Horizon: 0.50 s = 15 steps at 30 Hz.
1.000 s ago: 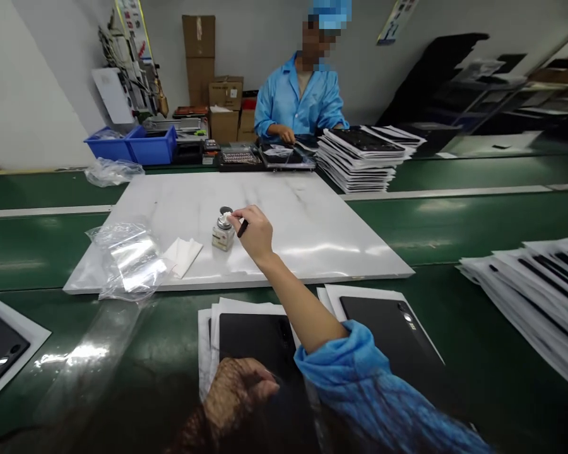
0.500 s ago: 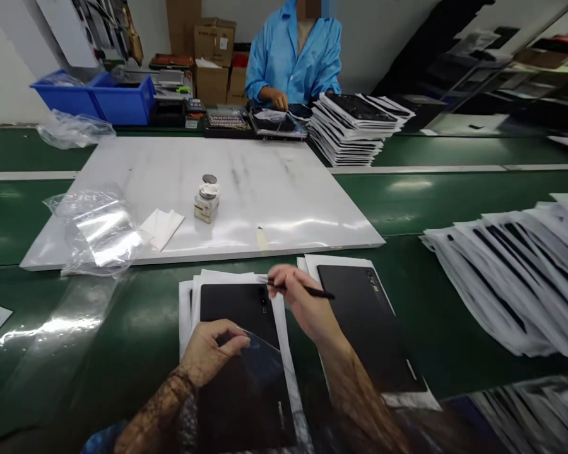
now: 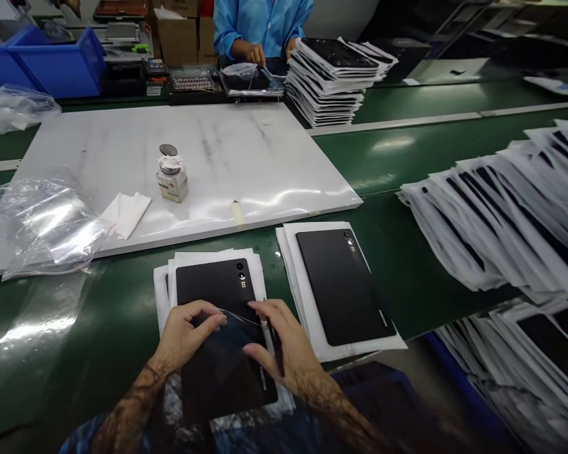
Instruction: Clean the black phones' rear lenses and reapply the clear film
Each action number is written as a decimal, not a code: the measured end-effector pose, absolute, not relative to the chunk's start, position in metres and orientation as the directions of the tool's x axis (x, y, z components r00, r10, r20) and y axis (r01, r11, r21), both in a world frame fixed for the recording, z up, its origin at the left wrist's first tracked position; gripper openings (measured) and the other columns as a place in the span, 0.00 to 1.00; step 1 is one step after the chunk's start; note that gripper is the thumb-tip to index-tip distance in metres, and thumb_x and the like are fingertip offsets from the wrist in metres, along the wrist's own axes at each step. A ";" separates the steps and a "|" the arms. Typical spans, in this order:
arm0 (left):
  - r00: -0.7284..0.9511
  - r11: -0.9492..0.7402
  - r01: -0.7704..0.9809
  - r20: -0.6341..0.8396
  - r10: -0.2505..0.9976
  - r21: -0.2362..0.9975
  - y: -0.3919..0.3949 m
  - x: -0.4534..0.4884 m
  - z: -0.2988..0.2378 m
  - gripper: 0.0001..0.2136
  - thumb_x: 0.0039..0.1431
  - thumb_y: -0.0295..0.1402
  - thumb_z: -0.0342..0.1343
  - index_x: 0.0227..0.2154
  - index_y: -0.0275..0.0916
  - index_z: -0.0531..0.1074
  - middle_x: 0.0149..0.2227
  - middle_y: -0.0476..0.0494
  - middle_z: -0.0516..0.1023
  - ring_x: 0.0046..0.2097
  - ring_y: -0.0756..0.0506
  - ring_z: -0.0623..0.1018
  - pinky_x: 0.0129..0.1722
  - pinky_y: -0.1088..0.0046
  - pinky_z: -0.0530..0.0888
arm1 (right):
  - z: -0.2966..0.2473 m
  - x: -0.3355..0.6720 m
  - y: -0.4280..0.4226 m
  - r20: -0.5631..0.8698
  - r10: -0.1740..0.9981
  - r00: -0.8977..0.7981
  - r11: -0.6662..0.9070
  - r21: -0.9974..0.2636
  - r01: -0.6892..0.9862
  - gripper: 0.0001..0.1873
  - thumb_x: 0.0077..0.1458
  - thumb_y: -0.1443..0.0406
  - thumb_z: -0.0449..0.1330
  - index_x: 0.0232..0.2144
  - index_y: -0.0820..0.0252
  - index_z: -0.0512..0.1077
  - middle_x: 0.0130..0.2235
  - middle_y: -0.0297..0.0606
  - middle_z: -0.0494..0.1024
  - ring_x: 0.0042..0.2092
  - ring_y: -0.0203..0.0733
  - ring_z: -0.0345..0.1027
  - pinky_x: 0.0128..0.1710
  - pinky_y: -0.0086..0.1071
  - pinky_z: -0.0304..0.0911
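Note:
A dark tablet back panel [image 3: 211,280] with camera lenses at its upper right lies on white sheets [image 3: 163,296] in front of me. My left hand [image 3: 184,331] is closed, pinching the edge of a clear film [image 3: 239,315] lifted over the panel. My right hand [image 3: 288,343] is at the panel's right side, thumb and fingers apart near the film's edge. A slim dark-handled brush [image 3: 278,353] is tucked in it, partly hidden by the fingers. Another dark tablet panel [image 3: 343,287] rests on white sheets to the right.
Beyond my hands lies a white board [image 3: 246,164] bearing a small bottle [image 3: 173,183], a folded tissue [image 3: 125,214] and plastic bags [image 3: 47,217]. Sheet-wrapped panels [image 3: 497,221] fan out at right; another stack [image 3: 326,88] stands near a co-worker in a blue jacket [image 3: 265,25].
My right hand has come down from the panel's top right corner to its right side, its fingers spreading. My left hand keeps pinching the film. The camera view has tilted down and turned right.

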<state>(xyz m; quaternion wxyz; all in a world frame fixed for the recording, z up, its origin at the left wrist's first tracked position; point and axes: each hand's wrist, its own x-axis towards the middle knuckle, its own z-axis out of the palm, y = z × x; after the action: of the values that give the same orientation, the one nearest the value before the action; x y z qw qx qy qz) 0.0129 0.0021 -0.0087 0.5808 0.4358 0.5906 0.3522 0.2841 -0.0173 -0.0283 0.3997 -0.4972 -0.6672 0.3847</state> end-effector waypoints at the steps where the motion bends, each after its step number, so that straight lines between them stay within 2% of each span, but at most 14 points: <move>1: 0.063 0.371 0.107 -0.379 0.923 0.922 0.002 0.012 -0.008 0.14 0.54 0.53 0.78 0.27 0.48 0.94 0.32 0.40 0.97 0.37 0.34 0.93 0.42 0.60 0.87 | -0.029 0.279 -0.019 0.154 0.965 -0.211 0.227 -0.895 0.385 0.22 0.65 0.49 0.86 0.57 0.41 0.94 0.49 0.44 0.91 0.45 0.61 0.89 0.46 0.52 0.90; 3: 0.091 0.373 0.108 -0.382 0.920 0.922 0.003 0.010 -0.008 0.15 0.54 0.53 0.79 0.26 0.48 0.94 0.31 0.40 0.96 0.37 0.34 0.93 0.41 0.61 0.86 | -0.029 0.271 -0.022 0.138 0.964 -0.226 0.221 -0.889 0.401 0.10 0.67 0.52 0.83 0.46 0.43 0.91 0.45 0.40 0.89 0.41 0.56 0.87 0.42 0.47 0.86; 5: 0.119 0.373 0.107 -0.385 0.915 0.922 0.004 0.008 -0.008 0.15 0.54 0.53 0.79 0.24 0.48 0.93 0.31 0.39 0.96 0.37 0.35 0.93 0.41 0.62 0.85 | -0.028 0.268 -0.023 0.109 0.969 -0.223 0.187 -0.911 0.369 0.09 0.71 0.54 0.79 0.38 0.45 0.87 0.40 0.37 0.86 0.38 0.52 0.83 0.41 0.44 0.83; 9: 0.156 0.373 0.091 -0.383 0.910 0.923 0.003 0.003 -0.007 0.16 0.54 0.54 0.82 0.25 0.49 0.93 0.33 0.39 0.97 0.39 0.34 0.94 0.44 0.61 0.86 | -0.023 0.266 -0.024 0.082 0.974 -0.211 0.139 -0.954 0.267 0.16 0.73 0.52 0.78 0.33 0.47 0.84 0.36 0.34 0.83 0.34 0.47 0.77 0.37 0.40 0.78; 11: 0.170 0.383 0.070 -0.389 0.905 0.921 0.002 0.001 -0.008 0.16 0.49 0.54 0.86 0.34 0.50 0.97 0.36 0.40 0.99 0.42 0.32 0.96 0.47 0.60 0.89 | -0.021 0.264 -0.024 0.080 0.976 -0.202 0.129 -0.961 0.245 0.16 0.73 0.53 0.77 0.32 0.47 0.84 0.36 0.34 0.83 0.33 0.46 0.76 0.36 0.39 0.75; 13: 0.180 0.396 0.062 -0.400 0.898 0.916 0.001 0.001 -0.008 0.22 0.47 0.52 0.89 0.44 0.52 0.98 0.39 0.42 1.01 0.45 0.31 0.99 0.52 0.58 0.91 | -0.020 0.264 -0.024 0.058 0.975 -0.217 0.113 -0.961 0.252 0.16 0.74 0.53 0.77 0.33 0.48 0.84 0.37 0.34 0.83 0.34 0.46 0.76 0.37 0.39 0.75; 15: 0.187 0.400 0.074 -0.406 0.894 0.914 0.001 0.002 -0.008 0.19 0.50 0.50 0.88 0.44 0.52 0.98 0.39 0.42 1.01 0.46 0.31 0.99 0.54 0.58 0.93 | -0.020 0.266 -0.023 0.040 0.966 -0.255 0.109 -0.958 0.264 0.16 0.76 0.52 0.77 0.35 0.47 0.85 0.38 0.36 0.84 0.36 0.47 0.78 0.40 0.40 0.77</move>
<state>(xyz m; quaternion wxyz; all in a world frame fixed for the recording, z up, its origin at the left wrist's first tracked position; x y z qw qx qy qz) 0.0020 0.0014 -0.0081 0.6316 0.4412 0.5485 0.3248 0.2660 -0.0233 -0.0204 0.3778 -0.4791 -0.6418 0.4646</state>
